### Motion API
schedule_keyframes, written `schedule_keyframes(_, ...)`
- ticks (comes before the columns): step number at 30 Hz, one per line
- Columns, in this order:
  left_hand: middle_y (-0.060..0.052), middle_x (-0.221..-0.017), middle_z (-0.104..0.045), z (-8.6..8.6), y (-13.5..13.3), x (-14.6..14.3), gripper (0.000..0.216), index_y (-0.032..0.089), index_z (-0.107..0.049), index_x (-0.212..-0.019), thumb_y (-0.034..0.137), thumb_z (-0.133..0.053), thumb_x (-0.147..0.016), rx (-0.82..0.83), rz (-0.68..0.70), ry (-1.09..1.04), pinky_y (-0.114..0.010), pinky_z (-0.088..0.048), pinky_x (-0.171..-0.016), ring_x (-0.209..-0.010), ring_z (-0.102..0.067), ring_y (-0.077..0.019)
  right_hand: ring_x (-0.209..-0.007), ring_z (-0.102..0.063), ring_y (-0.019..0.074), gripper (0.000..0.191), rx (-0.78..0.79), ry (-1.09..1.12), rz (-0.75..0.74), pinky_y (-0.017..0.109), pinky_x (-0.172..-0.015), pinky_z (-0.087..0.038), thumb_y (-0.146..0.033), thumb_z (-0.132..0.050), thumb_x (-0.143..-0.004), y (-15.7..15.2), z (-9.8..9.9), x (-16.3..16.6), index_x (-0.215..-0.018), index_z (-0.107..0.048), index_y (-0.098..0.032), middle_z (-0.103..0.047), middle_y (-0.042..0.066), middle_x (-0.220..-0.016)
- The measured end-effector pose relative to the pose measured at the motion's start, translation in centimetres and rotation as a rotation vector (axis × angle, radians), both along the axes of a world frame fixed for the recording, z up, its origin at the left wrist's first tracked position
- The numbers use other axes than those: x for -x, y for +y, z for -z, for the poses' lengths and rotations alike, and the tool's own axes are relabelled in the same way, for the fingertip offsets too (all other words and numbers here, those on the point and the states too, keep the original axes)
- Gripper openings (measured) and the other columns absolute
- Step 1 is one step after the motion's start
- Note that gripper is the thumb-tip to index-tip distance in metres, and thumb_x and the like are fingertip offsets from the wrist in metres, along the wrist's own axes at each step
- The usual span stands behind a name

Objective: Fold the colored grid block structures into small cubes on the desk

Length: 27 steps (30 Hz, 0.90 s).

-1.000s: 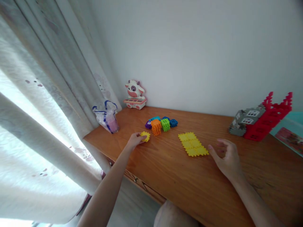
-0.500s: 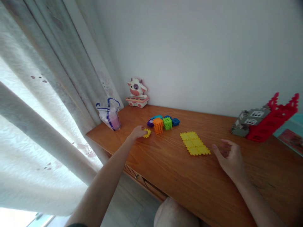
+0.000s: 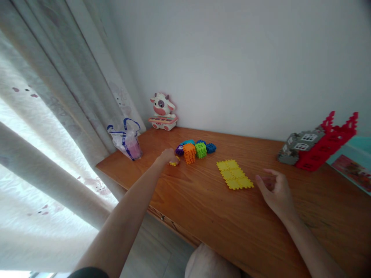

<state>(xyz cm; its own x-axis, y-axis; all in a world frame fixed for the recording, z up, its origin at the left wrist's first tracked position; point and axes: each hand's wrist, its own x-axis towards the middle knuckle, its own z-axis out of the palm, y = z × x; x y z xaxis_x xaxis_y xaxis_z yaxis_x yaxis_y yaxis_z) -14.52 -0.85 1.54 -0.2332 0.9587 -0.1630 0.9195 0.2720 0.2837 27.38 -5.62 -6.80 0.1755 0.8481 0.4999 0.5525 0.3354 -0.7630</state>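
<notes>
Your left grip [image 3: 167, 155] pinches tile [image 3: 174, 162]: small, yellow, mostly hidden under fingers, low on worktop [image 3: 203, 208], just beside coloured blocks [image 3: 194, 150]. Your right grip [image 3: 275, 192] loose, unclenched, holding nothing, near yellow mat [image 3: 234, 174]. Worktop orange-brown wood; white wall behind, curtain [image 3: 58, 116] at left. Bare wood between grips and toward you; front edge runs under your left forearm.

**A:** left hand [image 3: 167, 156] covers most of the yellow piece [image 3: 174, 163] under its fingertips, can't tell if it's gripped tbh

**B:** yeah, and the teal box [image 3: 361, 148] way right of the right hand [image 3: 276, 192] is cut by the edge
</notes>
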Motion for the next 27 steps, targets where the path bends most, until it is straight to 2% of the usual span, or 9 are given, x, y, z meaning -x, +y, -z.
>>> schedule_keyframes(7,-0.014,-0.107,-0.073,-0.8,0.7,-0.7,0.05,0.019,-0.071,-0.109,0.035,-0.078,-0.062,0.086,0.055,0.211,-0.033,-0.053,-0.083,-0.102,-0.068,-0.0319,-0.08,-0.064,0.0254,0.057,0.029,-0.021,-0.012,0.042,-0.068,-0.057,-0.063,-0.063,-0.08,0.1,0.2,0.1,-0.115,-0.054,-0.019,-0.061,0.011,-0.097)
schedule_keyframes(12,-0.026,-0.109,-0.069,-3.4,-2.1,-2.5,0.047,0.011,-0.072,-0.1,0.031,-0.082,-0.059,0.108,0.04,0.354,-0.047,-0.052,-0.083,-0.102,-0.065,-0.0434,-0.095,-0.063,0.0271,0.052,-0.03,-0.13,-0.071,0.044,-0.075,-0.058,-0.058,-0.067,-0.08,-0.2,0.0,0.1,-0.115,-0.055,-0.021,-0.059,0.013,-0.112)
schedule_keyframes(14,-0.02,-0.102,-0.072,-4.1,-4.0,-4.1,0.04,0.015,-0.073,-0.091,0.037,-0.083,-0.058,0.107,0.121,0.359,-0.044,-0.05,-0.084,-0.099,-0.067,-0.0398,-0.107,-0.061,0.0288,0.051,-0.068,-0.252,-0.185,0.048,-0.088,-0.055,-0.055,-0.07,-0.079,-0.5,-0.1,0.1,-0.117,-0.057,-0.023,-0.058,0.012,-0.119)
schedule_keyframes(16,-0.016,-0.089,-0.073,-4.0,-5.5,-6.5,0.038,0.017,-0.073,-0.078,0.051,-0.079,-0.063,0.096,0.346,0.275,-0.04,-0.05,-0.082,-0.09,-0.068,-0.0348,-0.118,-0.056,0.0299,0.053,-0.093,-0.394,-0.317,0.052,-0.1,-0.048,-0.048,-0.073,-0.077,-0.8,-0.2,0.2,-0.123,-0.057,-0.026,-0.057,0.011,-0.126)
schedule_keyframes(18,-0.011,-0.077,-0.072,-2.9,-5.9,-9.5,0.033,0.018,-0.071,-0.068,0.051,-0.071,-0.073,0.085,0.532,0.125,-0.037,-0.049,-0.08,-0.081,-0.068,-0.0299,-0.121,-0.054,0.0294,0.049,-0.099,-0.484,-0.4,0.053,-0.103,-0.046,-0.037,-0.071,-0.079,-0.9,-0.2,0.4,-0.126,-0.058,-0.029,-0.056,0.009,-0.129)
schedule_keyframes(20,-0.007,-0.079,-0.072,-1.1,-4.8,-12.7,0.028,0.02,-0.072,-0.074,0.045,-0.063,-0.082,-0.032,0.63,-0.117,-0.033,-0.048,-0.078,-0.077,-0.067,-0.0243,-0.116,-0.057,0.0285,0.038,-0.105,-0.513,-0.4,0.053,-0.1,-0.048,-0.027,-0.065,-0.082,-0.9,0.1,0.5,-0.12,-0.064,-0.03,-0.059,0.008,-0.125)
schedule_keyframes(22,-0.008,-0.091,-0.073,1.4,-2.7,-15.7,0.027,0.018,-0.072,-0.088,0.041,-0.058,-0.087,-0.235,0.514,-0.366,-0.031,-0.049,-0.079,-0.083,-0.066,-0.0223,-0.11,-0.059,0.0279,0.028,-0.116,-0.5,-0.341,0.053,-0.096,-0.051,-0.022,-0.061,-0.084,-0.8,0.4,0.3,-0.109,-0.07,-0.029,-0.062,0.008,-0.117)
schedule_keyframes(24,-0.013,-0.11,-0.07,3.9,-0.6,-18.1,0.029,0.016,-0.068,-0.106,0.036,-0.056,-0.09,-0.484,0.355,-0.446,-0.034,-0.046,-0.094,-0.103,-0.063,-0.024,-0.104,-0.061,0.0274,0.022,-0.124,-0.465,-0.261,0.053,-0.092,-0.053,-0.021,-0.059,-0.084,-0.5,0.6,0.0,-0.1,-0.073,-0.029,-0.062,0.008,-0.11)
schedule_keyframes(27,-0.017,-0.122,-0.065,6.8,1.1,-20.4,0.035,0.012,-0.062,-0.116,0.036,-0.054,-0.092,-0.557,0.299,-0.403,-0.039,-0.04,-0.104,-0.117,-0.057,-0.0263,-0.104,-0.062,0.0272,0.017,-0.097,-0.347,-0.142,0.051,-0.089,-0.055,-0.024,-0.06,-0.086,-0.1,0.8,-0.7,-0.095,-0.074,-0.027,-0.059,0.01,-0.111)
